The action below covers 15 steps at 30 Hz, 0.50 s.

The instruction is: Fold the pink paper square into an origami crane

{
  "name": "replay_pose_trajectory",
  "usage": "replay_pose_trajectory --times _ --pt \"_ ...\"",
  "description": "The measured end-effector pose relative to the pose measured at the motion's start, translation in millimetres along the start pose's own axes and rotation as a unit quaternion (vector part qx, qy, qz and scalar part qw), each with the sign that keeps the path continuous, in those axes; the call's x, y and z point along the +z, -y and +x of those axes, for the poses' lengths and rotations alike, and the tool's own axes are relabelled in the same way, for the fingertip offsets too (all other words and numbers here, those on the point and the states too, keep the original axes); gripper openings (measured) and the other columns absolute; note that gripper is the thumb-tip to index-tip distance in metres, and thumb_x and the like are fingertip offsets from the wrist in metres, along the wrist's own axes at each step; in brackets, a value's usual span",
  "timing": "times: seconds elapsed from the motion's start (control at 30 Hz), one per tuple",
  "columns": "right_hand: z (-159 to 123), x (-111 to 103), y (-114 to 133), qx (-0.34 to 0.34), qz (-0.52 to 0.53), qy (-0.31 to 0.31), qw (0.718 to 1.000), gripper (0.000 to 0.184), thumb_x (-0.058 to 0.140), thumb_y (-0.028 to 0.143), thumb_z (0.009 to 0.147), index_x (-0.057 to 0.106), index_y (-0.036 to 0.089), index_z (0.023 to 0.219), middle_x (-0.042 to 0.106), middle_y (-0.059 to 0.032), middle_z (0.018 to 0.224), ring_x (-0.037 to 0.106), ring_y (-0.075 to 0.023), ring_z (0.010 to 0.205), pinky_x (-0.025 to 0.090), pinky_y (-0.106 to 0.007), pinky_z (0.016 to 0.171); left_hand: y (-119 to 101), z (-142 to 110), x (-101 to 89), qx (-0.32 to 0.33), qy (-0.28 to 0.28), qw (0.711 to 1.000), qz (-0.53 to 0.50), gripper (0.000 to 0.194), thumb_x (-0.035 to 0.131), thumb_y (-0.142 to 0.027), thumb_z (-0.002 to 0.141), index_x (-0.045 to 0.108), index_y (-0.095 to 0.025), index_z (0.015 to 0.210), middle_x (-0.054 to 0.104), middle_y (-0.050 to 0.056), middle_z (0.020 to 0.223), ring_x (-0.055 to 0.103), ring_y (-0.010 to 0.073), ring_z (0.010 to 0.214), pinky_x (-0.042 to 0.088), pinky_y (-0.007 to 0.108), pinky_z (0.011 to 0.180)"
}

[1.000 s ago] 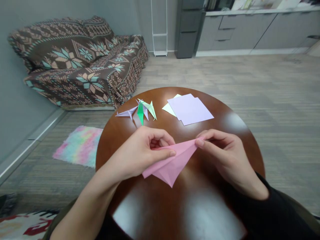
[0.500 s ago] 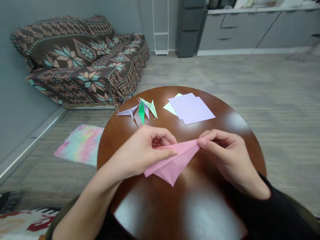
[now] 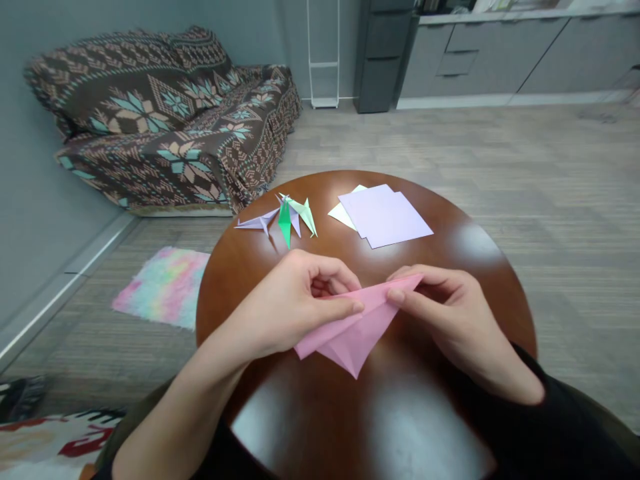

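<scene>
A folded pink sheet of origami paper (image 3: 353, 340) is held above the table, one point hanging down toward me. My left hand (image 3: 313, 303) pinches its upper left part, thumb in front and fingers curled behind. Along the upper edge nearer the right corner, my right hand (image 3: 443, 303) grips it between thumb and fingers; the corner sticks out past the thumb. Beyond my left hand lie folded paper cranes: a lilac one (image 3: 257, 222), a green one (image 3: 285, 223) and a pale green one (image 3: 306, 215), partly overlapping.
Lilac square sheets (image 3: 387, 217) lie over a pale green sheet (image 3: 343, 215) at the back of the round brown table (image 3: 235, 280). A sofa with a patterned cover (image 3: 190, 147) stands back left, near a fluffy pastel rug (image 3: 163, 287). Grey cabinets (image 3: 500, 60) line the back.
My right thumb has moved inward along the paper's upper edge, so the right corner now shows beyond it. The left hand keeps its pinch, and the paper sits slightly farther right.
</scene>
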State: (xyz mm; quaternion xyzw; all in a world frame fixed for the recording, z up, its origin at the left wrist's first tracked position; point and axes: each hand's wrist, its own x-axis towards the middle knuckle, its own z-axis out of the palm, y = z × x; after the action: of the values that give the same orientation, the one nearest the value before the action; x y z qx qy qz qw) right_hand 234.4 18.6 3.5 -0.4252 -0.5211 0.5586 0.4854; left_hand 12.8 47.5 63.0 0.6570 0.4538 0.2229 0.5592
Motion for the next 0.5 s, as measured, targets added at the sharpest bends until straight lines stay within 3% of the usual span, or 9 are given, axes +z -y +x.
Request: replay_pose_trajectory --times 0.1,0.5 --pt "-0.3 2.5 2.5 0.007 -0.006 0.017 1.000 0.011 0.083 0.030 0.087 0.081 0.024 0.078 0.074 0.0000 0.079 0.062 -0.0125 0.073 0.048 -0.023 0.068 -0.7 -0.2 0.9 -0.004 0.003 1.000 -0.004 0.008 0.078 -0.021 0.081 0.077 -0.013 0.082 0.073 0.001 0.073 0.062 0.0111 0.067 0.047 0.019 0.059" --pt "-2.3 0.2 -0.8 0.037 0.047 -0.016 0.998 0.020 0.084 0.030 0.085 0.076 0.022 0.069 0.064 0.0013 0.067 0.051 -0.0123 0.066 0.039 -0.028 0.062 -2.1 -2.5 3.4 0.021 -0.022 0.999 -0.029 0.011 0.080 -0.023 0.081 0.078 -0.016 0.089 0.076 0.001 0.072 0.067 0.0126 0.065 0.048 0.019 0.056"
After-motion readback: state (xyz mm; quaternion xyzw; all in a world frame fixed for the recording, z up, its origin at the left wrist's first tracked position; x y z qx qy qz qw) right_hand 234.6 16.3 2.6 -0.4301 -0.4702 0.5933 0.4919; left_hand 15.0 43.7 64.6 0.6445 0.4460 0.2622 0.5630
